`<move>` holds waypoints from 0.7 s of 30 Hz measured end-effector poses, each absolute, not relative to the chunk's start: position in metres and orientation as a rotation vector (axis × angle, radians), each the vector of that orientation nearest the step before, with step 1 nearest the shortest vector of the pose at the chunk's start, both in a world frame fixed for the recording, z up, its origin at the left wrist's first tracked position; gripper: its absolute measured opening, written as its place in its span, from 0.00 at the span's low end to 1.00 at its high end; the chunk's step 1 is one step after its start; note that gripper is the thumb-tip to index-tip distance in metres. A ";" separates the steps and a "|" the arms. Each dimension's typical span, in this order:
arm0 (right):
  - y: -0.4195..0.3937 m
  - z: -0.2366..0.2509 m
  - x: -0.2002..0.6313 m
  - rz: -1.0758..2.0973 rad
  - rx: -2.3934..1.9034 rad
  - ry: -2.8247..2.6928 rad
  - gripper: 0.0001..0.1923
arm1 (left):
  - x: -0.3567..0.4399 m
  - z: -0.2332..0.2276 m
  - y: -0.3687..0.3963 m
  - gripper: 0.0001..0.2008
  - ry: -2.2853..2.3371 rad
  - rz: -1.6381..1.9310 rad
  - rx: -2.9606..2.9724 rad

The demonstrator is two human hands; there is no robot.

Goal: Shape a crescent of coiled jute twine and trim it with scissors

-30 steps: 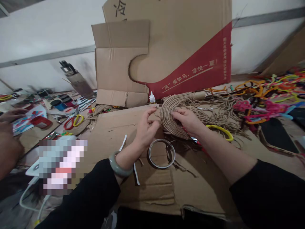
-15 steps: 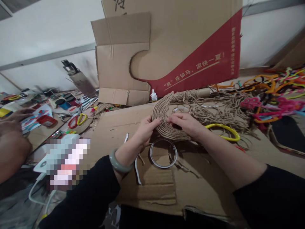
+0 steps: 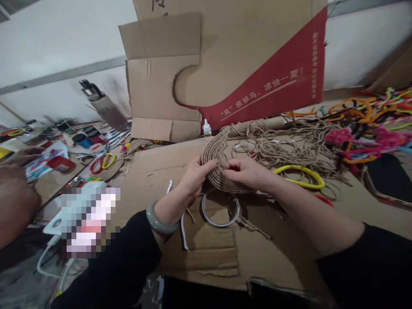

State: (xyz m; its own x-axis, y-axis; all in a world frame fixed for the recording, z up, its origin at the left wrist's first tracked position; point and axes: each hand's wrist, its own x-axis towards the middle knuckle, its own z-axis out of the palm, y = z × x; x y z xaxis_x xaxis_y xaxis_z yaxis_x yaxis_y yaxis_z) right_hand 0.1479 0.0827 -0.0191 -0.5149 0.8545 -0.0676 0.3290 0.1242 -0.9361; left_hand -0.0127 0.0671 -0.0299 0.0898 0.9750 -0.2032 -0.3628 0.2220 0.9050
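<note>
My left hand (image 3: 197, 176) grips the left side of a curved, crescent-like piece made of several rows of jute twine (image 3: 210, 150), thumb on top and fingers underneath. At the inner edge of this piece, my right hand (image 3: 246, 171) is closed in a pinch on the twine; the fingertips partly hide the spot. Just below the piece, a thin white ring (image 3: 221, 225), perhaps a roll of narrow tape, lies on the cardboard. Loose jute twine (image 3: 283, 150) is heaped behind my right hand. A yellow scissor handle (image 3: 317, 182) lies beside my right forearm.
A large cardboard sheet (image 3: 167, 56) stands upright at the back, with a small white-capped bottle (image 3: 206, 128) before it. At left are a tilted drinking bottle (image 3: 111, 111), red and yellow scissors (image 3: 103, 163) and another person's hand (image 3: 16, 184). Colourful pipe cleaners (image 3: 380, 137) lie right.
My right hand has shifted slightly left and down along the inner edge of the twine piece. My left hand keeps its grip. The whole view has moved slightly.
</note>
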 end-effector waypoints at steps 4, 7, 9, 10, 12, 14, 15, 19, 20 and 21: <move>0.082 -0.017 0.147 1.453 -1.123 -1.825 0.17 | -0.013 -0.030 0.065 0.13 1.009 1.144 0.835; 0.083 -0.015 0.147 1.517 -1.099 -1.622 0.20 | -0.011 -0.030 0.061 0.12 0.976 1.080 0.863; 0.083 -0.014 0.147 1.476 -1.105 -1.558 0.20 | -0.008 -0.029 0.059 0.12 0.944 1.044 0.863; 0.082 -0.014 0.146 1.442 -1.108 -1.551 0.20 | -0.007 -0.029 0.057 0.12 0.934 1.034 0.860; 0.082 -0.015 0.145 1.395 -1.101 -1.548 0.19 | -0.006 -0.028 0.056 0.12 0.920 1.026 0.858; 0.081 -0.016 0.144 1.396 -1.090 -1.534 0.20 | -0.006 -0.027 0.055 0.12 0.913 1.023 0.859; 0.081 -0.017 0.143 1.409 -1.086 -1.516 0.21 | -0.006 -0.026 0.055 0.11 0.914 1.022 0.862; 0.082 -0.017 0.143 1.409 -1.064 -1.405 0.25 | -0.007 -0.023 0.055 0.13 0.931 0.993 0.855; 0.083 -0.017 0.144 1.395 -1.060 -1.383 0.25 | -0.007 -0.022 0.054 0.13 0.933 0.982 0.851; 0.083 -0.017 0.144 1.388 -1.059 -1.368 0.26 | -0.007 -0.022 0.054 0.13 0.936 0.977 0.847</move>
State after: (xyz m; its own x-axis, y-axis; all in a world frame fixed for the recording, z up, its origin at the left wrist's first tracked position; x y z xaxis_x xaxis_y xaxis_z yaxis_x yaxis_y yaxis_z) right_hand 0.1438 0.0832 -0.0172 -0.2378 0.9712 0.0133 -0.0273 0.0070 -0.9996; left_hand -0.0072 0.0542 -0.0221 0.2632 0.9311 -0.2527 -0.2930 0.3267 0.8986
